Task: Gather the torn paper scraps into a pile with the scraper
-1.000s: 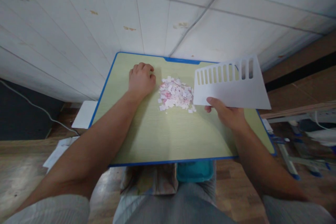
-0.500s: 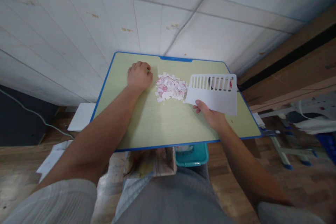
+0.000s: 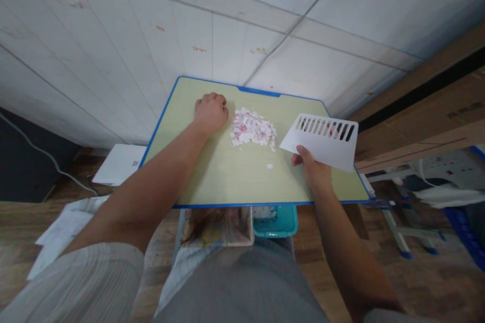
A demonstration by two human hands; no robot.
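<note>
On the pale yellow table (image 3: 227,181) with its blue rim lies a heap of small paper scraps (image 3: 253,128), white with pink patches. My left hand (image 3: 211,111) rests on the table just left of the heap, fingers curled in and palm down. Nothing shows in its grip. To the right of the heap, my right hand (image 3: 312,164) pinches a thin white slotted sheet (image 3: 326,149) by its lower edge, thumb on top. A row of slots runs along the sheet's far side. One single paper scrap (image 3: 269,166) lies apart, nearer to me.
Below the table's front edge are a teal bin (image 3: 282,222) with pale scraps inside and a patterned fabric-like container (image 3: 215,229). Beyond the table stands a white panelled wall (image 3: 227,45). Cardboard boxes (image 3: 424,126) crowd the right side. White papers (image 3: 68,227) lie on the floor at left.
The slotted sheet in my right hand has moved away from the heap to the right and tilted. A single scrap now lies apart on the table. My left hand stays beside the heap.
</note>
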